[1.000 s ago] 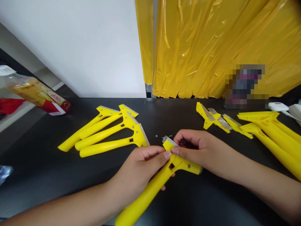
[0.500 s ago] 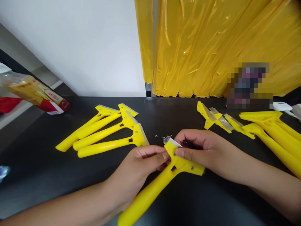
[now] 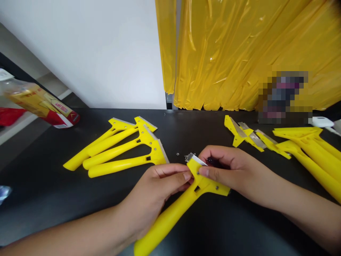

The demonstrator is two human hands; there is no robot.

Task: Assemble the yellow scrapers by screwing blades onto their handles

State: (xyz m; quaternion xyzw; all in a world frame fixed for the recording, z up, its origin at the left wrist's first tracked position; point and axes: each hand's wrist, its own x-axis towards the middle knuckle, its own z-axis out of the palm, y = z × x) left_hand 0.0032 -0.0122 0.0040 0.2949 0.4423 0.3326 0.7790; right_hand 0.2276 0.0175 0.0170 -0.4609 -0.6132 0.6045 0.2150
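Note:
Between my hands is a yellow scraper (image 3: 170, 222), its handle slanting down toward me and its wide head at the upper right. My left hand (image 3: 166, 185) is closed at the neck side of the head, thumb and fingertips pinched there; some fingertips are behind the plastic. With my right hand (image 3: 226, 170) I grip the head, thumb pressing beside a screw (image 3: 198, 173) and fingers behind the blade edge. Another screw (image 3: 217, 187) shows on the head's right side. Small screws and nuts (image 3: 186, 157) lie just behind the scraper, partly covered by it.
Several finished-looking yellow scrapers (image 3: 119, 166) lie at left. Yellow head plates with metal blades (image 3: 255, 138) and more yellow handles (image 3: 303, 142) lie at right. A bottle (image 3: 45, 103) lies tilted at far left. A yellow plastic sheet (image 3: 226, 53) hangs behind the black table (image 3: 87, 209).
The scraper's head has tilted very slightly, its right end rising a little. Both hands keep the same hold, and the camera view has shifted slightly.

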